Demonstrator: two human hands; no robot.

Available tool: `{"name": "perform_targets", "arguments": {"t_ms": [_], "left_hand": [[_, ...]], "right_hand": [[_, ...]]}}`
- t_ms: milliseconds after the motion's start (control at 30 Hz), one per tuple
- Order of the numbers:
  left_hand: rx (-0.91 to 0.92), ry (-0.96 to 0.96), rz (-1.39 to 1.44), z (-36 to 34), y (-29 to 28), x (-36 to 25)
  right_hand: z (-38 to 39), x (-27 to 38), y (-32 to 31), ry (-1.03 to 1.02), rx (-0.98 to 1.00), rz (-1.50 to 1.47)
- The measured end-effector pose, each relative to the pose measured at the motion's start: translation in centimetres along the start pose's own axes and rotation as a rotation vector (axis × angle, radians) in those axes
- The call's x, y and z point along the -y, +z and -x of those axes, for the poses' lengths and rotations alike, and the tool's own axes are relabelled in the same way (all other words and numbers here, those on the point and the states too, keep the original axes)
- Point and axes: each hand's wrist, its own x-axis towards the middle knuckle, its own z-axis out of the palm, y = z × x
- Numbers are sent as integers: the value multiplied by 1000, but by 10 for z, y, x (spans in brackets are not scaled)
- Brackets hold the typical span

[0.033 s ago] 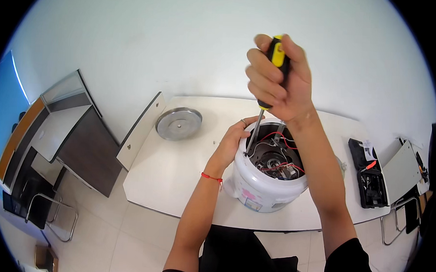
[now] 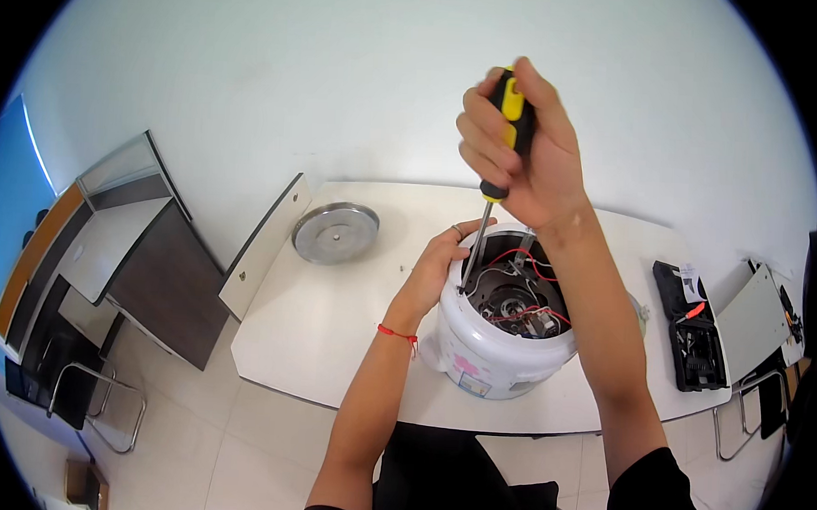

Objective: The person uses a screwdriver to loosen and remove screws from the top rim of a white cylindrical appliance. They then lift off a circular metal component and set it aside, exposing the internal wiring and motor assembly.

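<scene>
My right hand (image 2: 544,170) grips a yellow-and-black screwdriver (image 2: 508,104) upright, its long shaft reaching down to the near-left rim of a white appliance, like a cooker body, with a flower print (image 2: 477,349). The open top shows a metal interior with red and white wires (image 2: 529,310). My left hand (image 2: 435,265) holds that rim from the left, fingers curled over it beside the shaft. The exact spot the tip touches is too small to make out.
On the white table (image 2: 295,341), a round metal plate (image 2: 350,225) lies left and a black tool case (image 2: 692,340) right, near a grey board (image 2: 743,324). A low panel (image 2: 258,248) edges the table's left; a cabinet (image 2: 161,281) and chair (image 2: 92,396) stand beyond.
My right hand and the screwdriver handle have shifted very slightly left. My left hand and the appliance look unmoved.
</scene>
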Motion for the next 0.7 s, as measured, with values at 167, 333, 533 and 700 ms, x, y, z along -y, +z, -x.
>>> {"name": "perform_targets", "arguments": {"t_ms": [167,333,533,700], "left_hand": [[-7,5,-46,0,-2,1],[-4,2,-42,-2,-6,3],[-19,-12,-58,1,3,-4],[-21,-6,-35,-1,-2,-1]], "right_hand": [[-2,-6,18,-23,-657,370],[5,-3,12,28,-309,163],[3,-7,-1,-31,-287,284],[-3,-14,4,-172,-616,383]]}}
